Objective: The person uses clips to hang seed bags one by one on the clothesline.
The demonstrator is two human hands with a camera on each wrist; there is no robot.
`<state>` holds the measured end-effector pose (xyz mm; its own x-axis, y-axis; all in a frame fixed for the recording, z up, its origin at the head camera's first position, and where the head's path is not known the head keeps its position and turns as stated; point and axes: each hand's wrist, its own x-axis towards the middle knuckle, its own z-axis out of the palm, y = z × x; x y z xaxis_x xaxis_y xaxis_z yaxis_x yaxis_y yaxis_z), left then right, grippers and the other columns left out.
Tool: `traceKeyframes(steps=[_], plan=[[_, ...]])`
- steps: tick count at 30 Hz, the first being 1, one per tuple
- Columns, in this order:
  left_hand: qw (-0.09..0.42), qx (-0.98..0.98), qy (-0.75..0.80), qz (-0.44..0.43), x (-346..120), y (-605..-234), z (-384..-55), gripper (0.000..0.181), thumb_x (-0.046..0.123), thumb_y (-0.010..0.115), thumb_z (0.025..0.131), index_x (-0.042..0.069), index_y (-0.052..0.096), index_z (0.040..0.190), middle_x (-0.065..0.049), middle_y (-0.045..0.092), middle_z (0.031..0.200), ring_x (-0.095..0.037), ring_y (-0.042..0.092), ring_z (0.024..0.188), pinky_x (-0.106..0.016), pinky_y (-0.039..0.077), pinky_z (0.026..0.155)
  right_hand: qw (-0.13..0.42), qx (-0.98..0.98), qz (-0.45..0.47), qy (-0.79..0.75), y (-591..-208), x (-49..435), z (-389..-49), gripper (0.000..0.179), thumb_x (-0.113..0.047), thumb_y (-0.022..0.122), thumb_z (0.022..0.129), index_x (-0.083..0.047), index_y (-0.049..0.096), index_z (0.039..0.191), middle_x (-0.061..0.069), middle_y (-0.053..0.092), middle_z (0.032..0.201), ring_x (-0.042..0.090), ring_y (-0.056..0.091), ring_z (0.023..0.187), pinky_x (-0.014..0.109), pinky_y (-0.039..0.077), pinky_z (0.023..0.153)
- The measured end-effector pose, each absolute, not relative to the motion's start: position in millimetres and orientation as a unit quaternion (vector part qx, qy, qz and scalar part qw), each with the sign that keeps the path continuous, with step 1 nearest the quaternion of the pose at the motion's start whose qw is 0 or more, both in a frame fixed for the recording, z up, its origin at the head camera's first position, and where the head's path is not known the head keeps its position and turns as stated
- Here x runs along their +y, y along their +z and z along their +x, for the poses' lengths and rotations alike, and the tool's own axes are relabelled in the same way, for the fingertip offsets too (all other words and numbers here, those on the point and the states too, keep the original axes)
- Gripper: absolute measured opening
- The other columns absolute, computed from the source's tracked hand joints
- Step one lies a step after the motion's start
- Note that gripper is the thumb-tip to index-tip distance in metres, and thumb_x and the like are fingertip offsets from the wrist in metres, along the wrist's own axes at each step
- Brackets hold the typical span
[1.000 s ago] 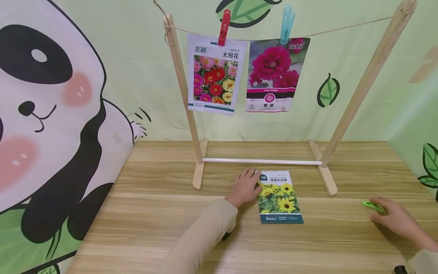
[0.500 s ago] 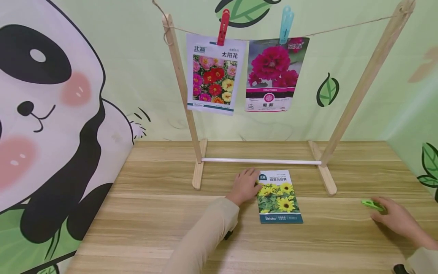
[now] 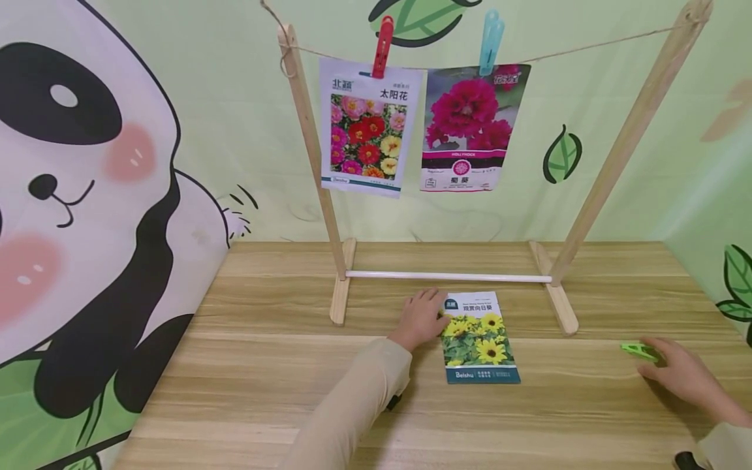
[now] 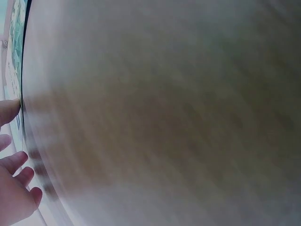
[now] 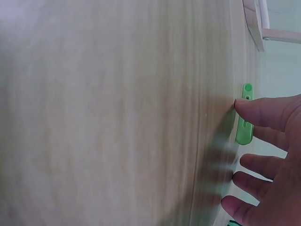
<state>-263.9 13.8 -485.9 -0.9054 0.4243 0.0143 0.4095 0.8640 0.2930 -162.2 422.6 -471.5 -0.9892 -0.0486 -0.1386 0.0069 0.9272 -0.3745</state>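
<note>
In the head view, a seed packet with yellow sunflowers lies face up on the wooden table. My left hand rests at its upper left side, the thumb touching the edge and the fingers loosely spread. In the left wrist view only the left hand's fingers and a sliver of the packet show at the far left. Farther right, a green clothespin lies on the table beneath my right hand. Thumb and index finger sit around its near end, relaxed; the index finger's contact is partly hidden. The right wrist view shows the clothespin behind the thumb.
Behind the packet stands a wooden frame with a white crossbar and a twine line. A red clothespin and a blue clothespin hold up a sun-flower packet and a hollyhock packet.
My right hand has shifted very slightly right while the green clothespin stays in place. The left hand and the sunflower packet show no clear movement.
</note>
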Motion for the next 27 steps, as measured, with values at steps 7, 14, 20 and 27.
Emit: traceKeyframes(steps=[7, 14, 20, 27], plan=[[0.008, 0.963, 0.171, 0.208, 14.7, -484.3, -263.5, 0.052, 0.03, 0.055, 0.083, 0.018, 0.041, 0.131, -0.003, 0.043, 0.134, -0.022, 0.039, 0.124, -0.042, 0.034, 0.098, 0.06, 0.98, -0.004, -0.189, -473.8, 421.8, -162.2, 0.061, -0.023, 0.061, 0.08, 0.018, 0.037, 0.117, 0.043, 0.033, 0.117, 0.057, 0.032, 0.104, 0.062, 0.029, 0.083], [-0.016, 0.961, 0.185, 0.204, 15.1, -483.4, -262.8, 0.053, 0.029, 0.062, 0.079, 0.019, 0.045, 0.128, -0.004, 0.048, 0.128, -0.021, 0.045, 0.117, -0.039, 0.037, 0.095, 0.058, 0.981, -0.002, -0.188, -473.4, 420.8, -162.6, 0.058, -0.02, 0.061, 0.079, 0.018, 0.037, 0.117, 0.043, 0.033, 0.117, 0.056, 0.032, 0.104, 0.062, 0.029, 0.083], [-0.025, 0.957, 0.211, 0.2, 15.2, -483.0, -262.1, 0.053, 0.024, 0.067, 0.076, 0.018, 0.048, 0.125, -0.004, 0.051, 0.122, -0.019, 0.05, 0.109, -0.036, 0.041, 0.091, 0.057, 0.981, -0.001, -0.185, -472.8, 420.5, -162.9, 0.056, -0.018, 0.061, 0.079, 0.018, 0.038, 0.116, 0.043, 0.034, 0.117, 0.056, 0.033, 0.103, 0.062, 0.03, 0.082], [-0.03, 0.951, 0.237, 0.195, 15.0, -483.5, -262.7, 0.052, 0.015, 0.067, 0.076, 0.018, 0.049, 0.125, -0.004, 0.052, 0.118, -0.018, 0.053, 0.102, -0.032, 0.045, 0.085, 0.046, 0.982, 0.0, -0.183, -476.0, 422.7, -163.9, 0.05, -0.01, 0.062, 0.075, 0.018, 0.042, 0.112, 0.042, 0.038, 0.113, 0.055, 0.036, 0.101, 0.062, 0.031, 0.081]])
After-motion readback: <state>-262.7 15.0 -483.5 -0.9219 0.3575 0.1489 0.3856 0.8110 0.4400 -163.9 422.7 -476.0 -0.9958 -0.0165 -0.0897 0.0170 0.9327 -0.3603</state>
